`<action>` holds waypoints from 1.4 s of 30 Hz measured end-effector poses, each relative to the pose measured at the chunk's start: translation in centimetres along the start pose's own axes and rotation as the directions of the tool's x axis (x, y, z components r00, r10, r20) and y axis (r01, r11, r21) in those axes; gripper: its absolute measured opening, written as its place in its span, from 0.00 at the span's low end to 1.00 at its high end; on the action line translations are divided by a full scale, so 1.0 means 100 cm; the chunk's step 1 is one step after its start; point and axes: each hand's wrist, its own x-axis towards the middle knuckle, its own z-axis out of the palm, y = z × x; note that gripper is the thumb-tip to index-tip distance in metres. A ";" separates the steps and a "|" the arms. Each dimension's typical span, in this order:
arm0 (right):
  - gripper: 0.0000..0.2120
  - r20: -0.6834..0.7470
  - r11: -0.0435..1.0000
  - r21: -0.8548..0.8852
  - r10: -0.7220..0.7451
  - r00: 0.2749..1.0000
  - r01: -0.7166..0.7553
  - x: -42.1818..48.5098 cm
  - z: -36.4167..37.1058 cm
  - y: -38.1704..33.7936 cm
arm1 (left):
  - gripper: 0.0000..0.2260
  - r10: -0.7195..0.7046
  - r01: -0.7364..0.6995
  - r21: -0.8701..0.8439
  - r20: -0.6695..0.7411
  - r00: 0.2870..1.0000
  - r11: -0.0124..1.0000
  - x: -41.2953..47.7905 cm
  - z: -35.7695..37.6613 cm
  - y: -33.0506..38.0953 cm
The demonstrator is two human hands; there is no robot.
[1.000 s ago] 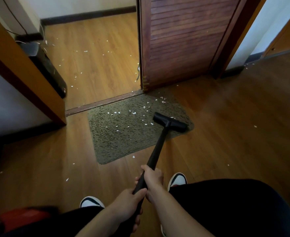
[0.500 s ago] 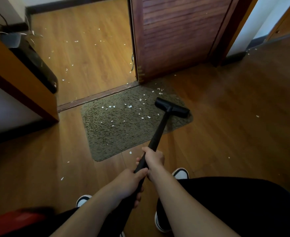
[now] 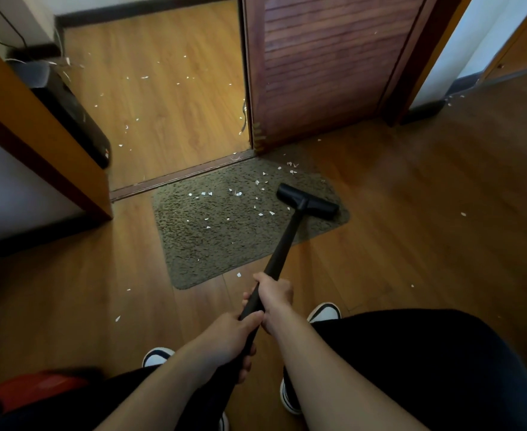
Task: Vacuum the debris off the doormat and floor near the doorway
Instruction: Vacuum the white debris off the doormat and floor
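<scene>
Gripping black vacuum tube (image 3: 284, 244) w/ both hands: right hand (image 3: 276, 293) higher up, fingers wrapped round it; left hand (image 3: 228, 346) just below, touching the right, also clamped round tube. Slanting fwd & right from there to vacuum head (image 3: 307, 202), flat on far-right part of doormat (image 3: 212, 244). White debris (image 3: 237, 194) scattered over mat's middle & far side, mostly left of head, a few bits by far corner. Mat lying on wood floor (image 3: 411, 244), far edge along threshold strip (image 3: 178, 177) of doorway. More white bits on floor: beyond threshold, by mat's near edge, off to right. Dark slatted door (image 3: 318, 73) standing beyond mat's right half. At left beyond threshold, black box (image 3: 69, 110) on floor beside wood door frame (image 3: 53, 144). White-toed shoes below: right shoe (image 3: 324, 312) just beside right forearm, left shoe (image 3: 158, 356) by left forearm. At bottom left, red blurred thing (image 3: 35, 387), cannot tell what.
</scene>
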 end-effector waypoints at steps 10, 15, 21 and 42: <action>0.14 0.060 0.999 -0.035 0.020 0.998 -0.017 -0.040 0.016 0.048 | 0.14 -0.008 0.007 -0.033 -0.049 0.999 0.999 -0.041 -0.011 -0.048; 0.15 0.063 0.999 -0.037 0.019 0.998 -0.017 -0.040 0.020 0.054 | 0.15 -0.016 0.014 -0.039 -0.050 0.999 0.999 -0.041 -0.014 -0.052; 0.13 0.063 1.000 -0.018 0.007 0.998 -0.005 -0.020 0.023 0.034 | 0.14 -0.007 0.005 -0.020 -0.074 0.997 1.000 -0.020 -0.016 -0.035; 0.19 0.015 0.998 -0.063 -0.020 1.000 0.021 0.023 0.045 -0.009 | 0.14 0.006 -0.012 -0.086 -0.075 0.997 0.996 0.013 -0.020 0.014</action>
